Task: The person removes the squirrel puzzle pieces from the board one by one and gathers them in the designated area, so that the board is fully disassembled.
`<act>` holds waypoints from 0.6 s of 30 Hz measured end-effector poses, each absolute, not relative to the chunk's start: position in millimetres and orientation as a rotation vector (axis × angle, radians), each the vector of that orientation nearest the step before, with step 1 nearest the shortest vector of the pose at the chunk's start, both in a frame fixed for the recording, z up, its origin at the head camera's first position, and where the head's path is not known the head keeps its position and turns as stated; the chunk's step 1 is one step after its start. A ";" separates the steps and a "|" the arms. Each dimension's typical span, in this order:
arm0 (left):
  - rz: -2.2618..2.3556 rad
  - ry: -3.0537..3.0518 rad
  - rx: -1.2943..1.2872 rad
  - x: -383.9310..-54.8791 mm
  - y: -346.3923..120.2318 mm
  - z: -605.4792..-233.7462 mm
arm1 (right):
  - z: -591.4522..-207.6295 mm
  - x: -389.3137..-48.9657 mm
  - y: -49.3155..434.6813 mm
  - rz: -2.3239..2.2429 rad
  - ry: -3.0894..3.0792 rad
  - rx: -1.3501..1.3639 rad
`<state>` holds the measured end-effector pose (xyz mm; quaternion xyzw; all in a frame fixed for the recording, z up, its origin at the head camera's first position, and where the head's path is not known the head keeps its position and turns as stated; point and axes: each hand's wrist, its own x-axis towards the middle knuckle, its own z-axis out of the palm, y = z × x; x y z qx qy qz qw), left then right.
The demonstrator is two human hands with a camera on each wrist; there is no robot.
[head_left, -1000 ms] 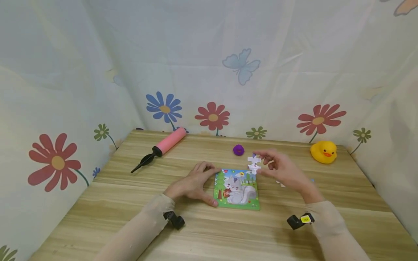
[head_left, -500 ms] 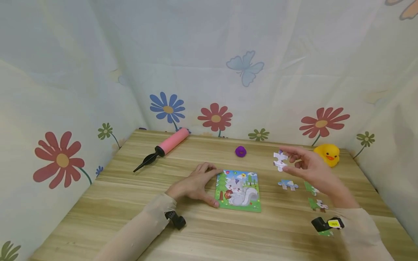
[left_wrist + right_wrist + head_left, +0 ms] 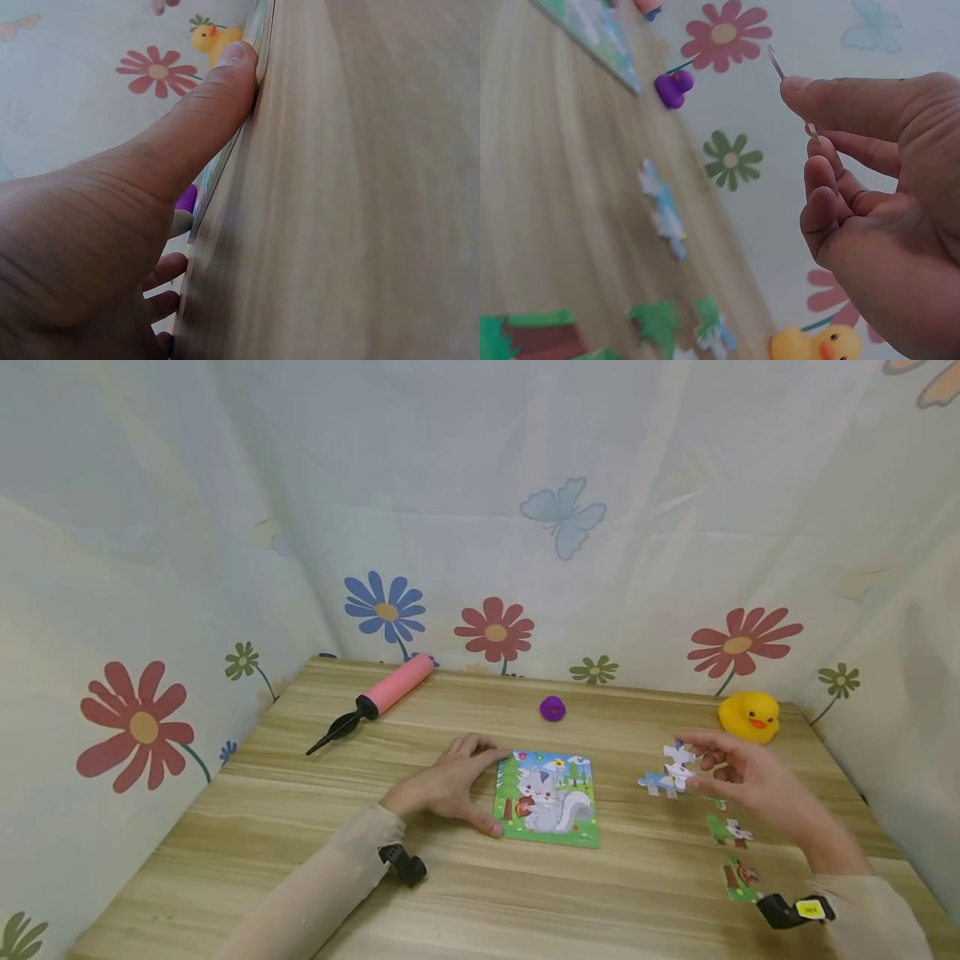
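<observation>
A square picture puzzle [image 3: 555,806] with a grey squirrel on it lies flat in the middle of the table. My left hand [image 3: 444,785] spans its left edge, index finger at the far corner and thumb at the near one; the left wrist view has the thumb [image 3: 206,112] along the puzzle's rim. Between thumb and index finger my right hand [image 3: 761,789] pinches a white puzzle piece [image 3: 677,757], seen edge-on in the right wrist view. That piece overlaps a blue-and-white puzzle piece [image 3: 654,782] lying on the table.
More pieces lie at the right: a green-and-white one [image 3: 723,828] and a green-and-brown one [image 3: 738,878], with another partly hidden by the right hand. A yellow duck [image 3: 750,717], a small purple duck [image 3: 552,708] and a pink hand pump [image 3: 401,683] stand or lie farther back.
My right hand has carried the white puzzle piece rightward from over the squirrel puzzle, then nearer and lower beside the blue piece. The left hand stays at the puzzle's edge.
</observation>
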<state>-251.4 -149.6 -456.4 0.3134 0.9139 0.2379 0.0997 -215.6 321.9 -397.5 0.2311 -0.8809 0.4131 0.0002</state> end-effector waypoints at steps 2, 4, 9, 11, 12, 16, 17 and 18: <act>0.699 2.703 0.923 -251.4 -149.6 -456.1 | -405.7 -213.6 325.7 1.324 -2.788 0.708; 0.707 2.701 0.921 -251.1 -149.4 -455.8 | -413.0 -211.6 329.2 1.359 -2.804 0.693; 0.723 2.701 0.918 -251.3 -148.7 -456.7 | -428.5 -207.8 333.8 1.449 -2.823 0.742; 0.720 2.702 0.920 -251.6 -149.0 -456.8 | -433.7 -206.5 334.2 1.481 -2.837 0.771; 0.718 2.702 0.920 -252.0 -149.3 -457.0 | -436.1 -206.0 334.2 1.482 -2.839 0.790; 0.702 2.706 0.918 -252.5 -150.1 -457.2 | -444.5 -204.4 333.0 1.454 -2.844 0.851; 0.696 2.709 0.918 -252.6 -150.1 -457.5 | -446.5 -204.2 332.7 1.443 -2.837 0.873; 0.697 2.708 0.918 -252.5 -149.8 -457.5 | -448.2 -203.9 332.4 1.432 -2.832 0.891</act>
